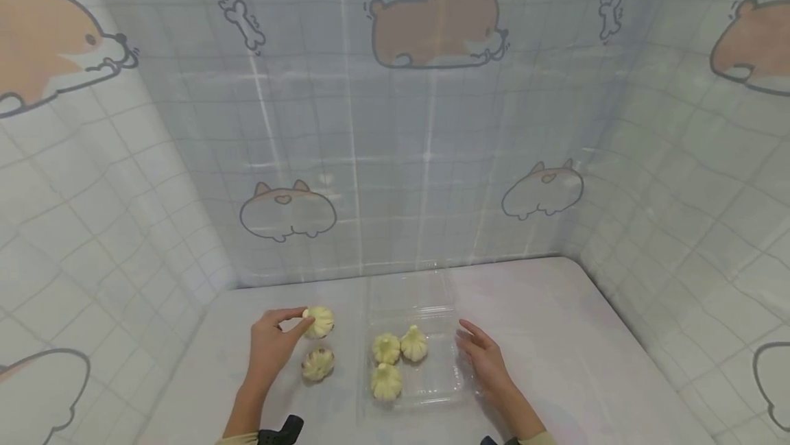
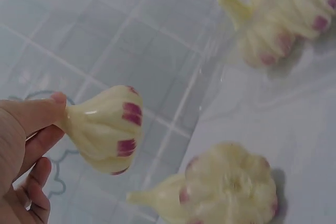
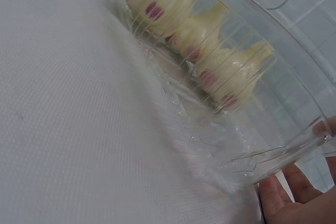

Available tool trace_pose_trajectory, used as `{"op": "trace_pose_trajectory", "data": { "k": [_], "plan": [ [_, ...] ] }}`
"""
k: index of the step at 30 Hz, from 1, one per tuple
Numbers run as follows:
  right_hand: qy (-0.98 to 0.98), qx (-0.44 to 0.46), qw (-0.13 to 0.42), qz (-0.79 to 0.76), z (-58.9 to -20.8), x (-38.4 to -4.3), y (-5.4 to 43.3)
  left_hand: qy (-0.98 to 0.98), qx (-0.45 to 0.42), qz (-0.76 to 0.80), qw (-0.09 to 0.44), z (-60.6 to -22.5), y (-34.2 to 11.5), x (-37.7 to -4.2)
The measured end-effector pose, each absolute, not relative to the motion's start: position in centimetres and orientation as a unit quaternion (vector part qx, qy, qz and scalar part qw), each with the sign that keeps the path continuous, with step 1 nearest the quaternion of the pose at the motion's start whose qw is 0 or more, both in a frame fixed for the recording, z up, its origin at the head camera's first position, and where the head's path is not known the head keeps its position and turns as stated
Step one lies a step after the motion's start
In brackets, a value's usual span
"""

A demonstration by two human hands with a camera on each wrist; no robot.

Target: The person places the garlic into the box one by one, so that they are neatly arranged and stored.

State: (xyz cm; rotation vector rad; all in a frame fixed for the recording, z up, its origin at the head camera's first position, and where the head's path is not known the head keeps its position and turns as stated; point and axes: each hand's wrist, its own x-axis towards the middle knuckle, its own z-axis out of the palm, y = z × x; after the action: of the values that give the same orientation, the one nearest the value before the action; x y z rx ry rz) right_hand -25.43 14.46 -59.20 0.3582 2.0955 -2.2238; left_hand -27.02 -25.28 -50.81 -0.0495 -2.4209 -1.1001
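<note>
My left hand (image 1: 271, 342) pinches a pale garlic bulb (image 1: 319, 321) by its stem, between thumb and fingers. In the left wrist view that bulb (image 2: 107, 129) shows purple patches round its base. Another garlic bulb (image 1: 317, 365) lies on the table close to the left hand, root end visible in the left wrist view. Three garlic bulbs (image 1: 387, 349) sit in the left part of a clear plastic clamshell box (image 1: 435, 380). My right hand (image 1: 487, 363) is at the box's right side, its fingers extended by the rim, as the right wrist view (image 3: 299, 198) also shows.
The box's clear lid (image 1: 410, 291) lies folded back toward the rear wall. A white cloth (image 1: 543, 321) covers the table. Hanging sheets (image 1: 395, 129) printed with cartoon dogs and a grid enclose the table at the back and both sides.
</note>
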Motion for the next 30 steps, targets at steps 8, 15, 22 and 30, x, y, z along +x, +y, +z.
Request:
{"op": "trace_pose_trajectory", "data": {
  "k": [8, 15, 22, 30],
  "plan": [
    [0.682, 0.101, 0.025, -0.724, -58.9, -25.3, 14.1, -0.871, -0.031, -0.431, 0.235, -49.8, -23.0, -26.3],
    [0.681, 0.109, 0.022, -0.723, -59.3, -25.3, 14.4, -0.84, -0.088, -0.473, 0.25, -49.9, -20.5, -25.7],
    [0.68, 0.11, 0.021, -0.724, -59.4, -25.4, 14.5, -0.831, -0.138, -0.472, 0.258, -50.5, -18.5, -25.2],
    [0.681, 0.111, 0.025, -0.724, -59.3, -25.4, 14.4, -0.829, -0.171, -0.467, 0.257, -51.3, -16.5, -24.9]
  ]
}}
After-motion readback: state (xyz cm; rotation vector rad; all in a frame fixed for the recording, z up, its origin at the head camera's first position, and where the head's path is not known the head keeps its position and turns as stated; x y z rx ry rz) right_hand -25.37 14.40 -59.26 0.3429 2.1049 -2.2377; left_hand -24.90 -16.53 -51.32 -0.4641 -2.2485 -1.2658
